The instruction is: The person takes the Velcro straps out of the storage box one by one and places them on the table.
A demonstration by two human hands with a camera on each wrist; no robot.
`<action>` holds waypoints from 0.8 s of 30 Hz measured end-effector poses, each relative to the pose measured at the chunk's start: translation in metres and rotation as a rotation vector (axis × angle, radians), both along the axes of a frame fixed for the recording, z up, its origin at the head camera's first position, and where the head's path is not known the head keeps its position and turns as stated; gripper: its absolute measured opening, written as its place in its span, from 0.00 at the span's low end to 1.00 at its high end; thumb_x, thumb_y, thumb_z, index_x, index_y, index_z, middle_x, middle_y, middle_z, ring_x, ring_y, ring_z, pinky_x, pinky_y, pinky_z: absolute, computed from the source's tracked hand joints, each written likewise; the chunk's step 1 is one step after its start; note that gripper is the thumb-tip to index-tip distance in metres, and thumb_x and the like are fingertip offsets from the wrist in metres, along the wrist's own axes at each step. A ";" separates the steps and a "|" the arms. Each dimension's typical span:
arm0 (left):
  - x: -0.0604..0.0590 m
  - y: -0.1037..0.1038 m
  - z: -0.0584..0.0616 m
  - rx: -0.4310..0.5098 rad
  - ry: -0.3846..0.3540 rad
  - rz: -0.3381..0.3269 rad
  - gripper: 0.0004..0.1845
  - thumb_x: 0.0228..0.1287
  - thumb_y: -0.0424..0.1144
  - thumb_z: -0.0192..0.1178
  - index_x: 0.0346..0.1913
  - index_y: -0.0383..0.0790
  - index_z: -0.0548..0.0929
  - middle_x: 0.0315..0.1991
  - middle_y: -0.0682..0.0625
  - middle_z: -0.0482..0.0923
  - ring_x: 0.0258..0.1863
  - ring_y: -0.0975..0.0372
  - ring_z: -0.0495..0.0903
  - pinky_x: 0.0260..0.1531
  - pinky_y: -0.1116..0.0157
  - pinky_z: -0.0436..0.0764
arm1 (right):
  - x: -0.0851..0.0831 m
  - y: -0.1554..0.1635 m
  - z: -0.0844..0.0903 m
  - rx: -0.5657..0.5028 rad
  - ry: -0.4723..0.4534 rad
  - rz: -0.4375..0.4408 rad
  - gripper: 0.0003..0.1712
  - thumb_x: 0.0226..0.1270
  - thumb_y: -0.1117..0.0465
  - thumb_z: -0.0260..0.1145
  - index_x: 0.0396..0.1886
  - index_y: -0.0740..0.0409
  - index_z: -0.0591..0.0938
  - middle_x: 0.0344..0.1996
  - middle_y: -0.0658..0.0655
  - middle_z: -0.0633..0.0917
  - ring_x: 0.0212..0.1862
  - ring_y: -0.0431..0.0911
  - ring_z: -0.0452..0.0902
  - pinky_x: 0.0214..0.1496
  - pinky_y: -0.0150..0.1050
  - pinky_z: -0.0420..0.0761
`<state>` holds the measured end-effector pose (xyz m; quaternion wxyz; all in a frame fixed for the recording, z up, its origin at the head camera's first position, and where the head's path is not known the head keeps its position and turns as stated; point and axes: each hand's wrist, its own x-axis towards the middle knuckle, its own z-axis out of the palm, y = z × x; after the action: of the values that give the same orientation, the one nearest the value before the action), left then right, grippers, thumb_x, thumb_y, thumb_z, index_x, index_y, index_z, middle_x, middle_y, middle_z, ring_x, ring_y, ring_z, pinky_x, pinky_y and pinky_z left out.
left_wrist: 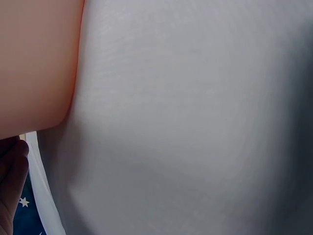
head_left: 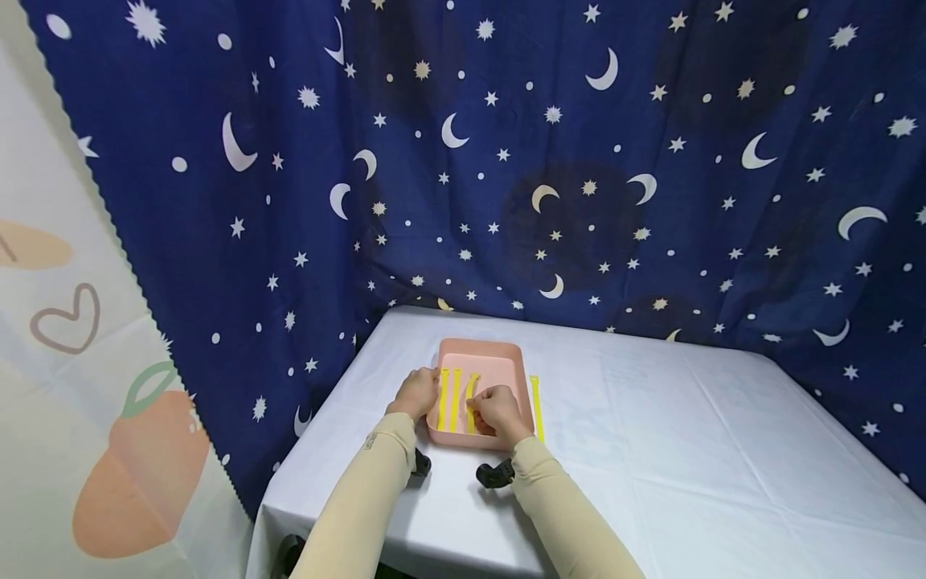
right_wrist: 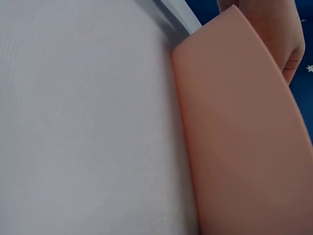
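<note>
From where I stand, a person's right hand (head_left: 497, 408) pinches a curved yellow strip (head_left: 471, 389) inside a shallow pink tray (head_left: 499, 347). The left hand (head_left: 419, 392) rests at the tray's left rim; I cannot tell whether its fingers grip anything. Between the hands, two more strips, the left one (head_left: 444, 402) and its neighbour (head_left: 455, 402), lie side by side in the tray. Just right of the right hand, outside the tray, a fourth strip (head_left: 538, 410) lies on the white-covered tabletop (head_left: 687, 458). Cream sleeves (head_left: 362, 498) cover both forearms. Beyond the hands hangs a navy curtain (head_left: 521, 233) printed with moons and stars.
</note>
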<state>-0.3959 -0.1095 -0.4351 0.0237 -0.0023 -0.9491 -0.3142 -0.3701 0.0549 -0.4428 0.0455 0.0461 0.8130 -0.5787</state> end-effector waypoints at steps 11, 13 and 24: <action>-0.001 0.001 -0.001 0.009 -0.014 0.011 0.22 0.80 0.38 0.46 0.72 0.43 0.72 0.65 0.41 0.77 0.55 0.57 0.80 0.58 0.56 0.79 | -0.001 0.002 0.000 -0.004 -0.008 -0.010 0.14 0.69 0.62 0.68 0.23 0.60 0.78 0.15 0.51 0.76 0.16 0.39 0.67 0.16 0.29 0.68; 0.000 0.001 -0.001 0.008 -0.015 0.012 0.22 0.80 0.38 0.45 0.72 0.43 0.72 0.66 0.41 0.77 0.56 0.56 0.80 0.59 0.56 0.79 | -0.001 0.003 0.000 -0.010 -0.005 -0.011 0.13 0.68 0.63 0.68 0.23 0.60 0.79 0.15 0.51 0.76 0.15 0.39 0.67 0.16 0.29 0.68; -0.002 0.000 -0.003 -0.007 0.007 0.008 0.21 0.80 0.37 0.45 0.71 0.43 0.73 0.65 0.40 0.77 0.63 0.51 0.77 0.64 0.53 0.76 | -0.002 0.006 0.001 -0.001 -0.015 -0.024 0.11 0.69 0.61 0.67 0.27 0.61 0.79 0.17 0.51 0.76 0.16 0.39 0.67 0.16 0.29 0.67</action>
<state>-0.3980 -0.1090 -0.4377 0.0284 0.0001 -0.9500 -0.3110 -0.3717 0.0605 -0.4415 0.0447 0.0604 0.8116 -0.5794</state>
